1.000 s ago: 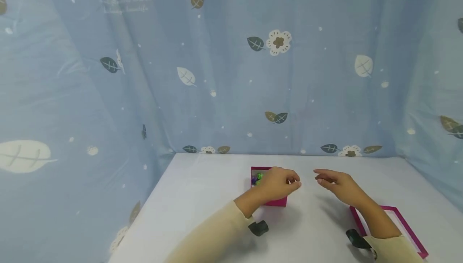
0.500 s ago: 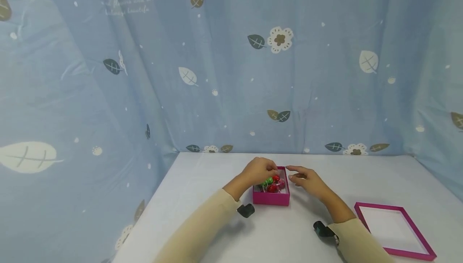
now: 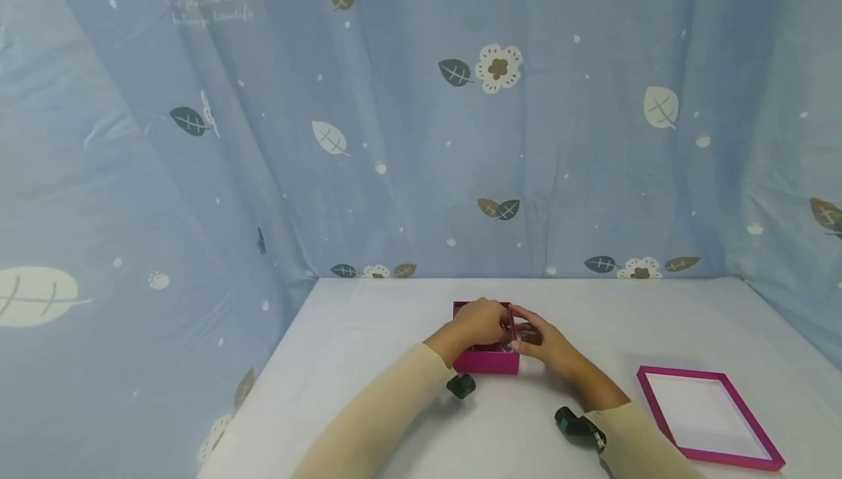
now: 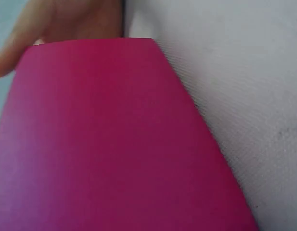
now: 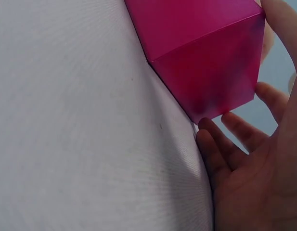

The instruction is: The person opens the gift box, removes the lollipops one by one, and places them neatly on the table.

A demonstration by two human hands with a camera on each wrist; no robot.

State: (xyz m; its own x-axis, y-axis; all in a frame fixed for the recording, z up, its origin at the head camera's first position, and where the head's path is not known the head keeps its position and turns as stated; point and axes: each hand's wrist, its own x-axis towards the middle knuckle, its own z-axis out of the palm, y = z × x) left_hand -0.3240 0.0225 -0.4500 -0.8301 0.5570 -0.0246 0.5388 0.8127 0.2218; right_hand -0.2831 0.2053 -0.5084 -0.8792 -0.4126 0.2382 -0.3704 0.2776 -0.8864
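Observation:
An open magenta box (image 3: 487, 363) stands at the middle of the white table. My left hand (image 3: 479, 322) reaches over its left side, fingers curled down inside the box, where their tips are hidden. At the right side my right hand (image 3: 549, 347) holds the box, thumb at the near corner and fingers towards the far edge. In the right wrist view, fingers of the right hand (image 5: 264, 159) touch the edges of the box (image 5: 211, 67). The left wrist view is filled by the outer wall of the box (image 4: 105, 134). Its contents are mostly covered by the hands.
A magenta-rimmed lid (image 3: 710, 457) with a white inside lies at the table's right front. Behind the white table (image 3: 381, 318) hangs a blue curtain (image 3: 408, 99) printed with leaves and flowers, which also closes off the left side.
Both hands have come to the box. The right hand moved left from near the lid onto the box's right side. The left hand lowered into the box, covering the shiny coloured balls seen before.

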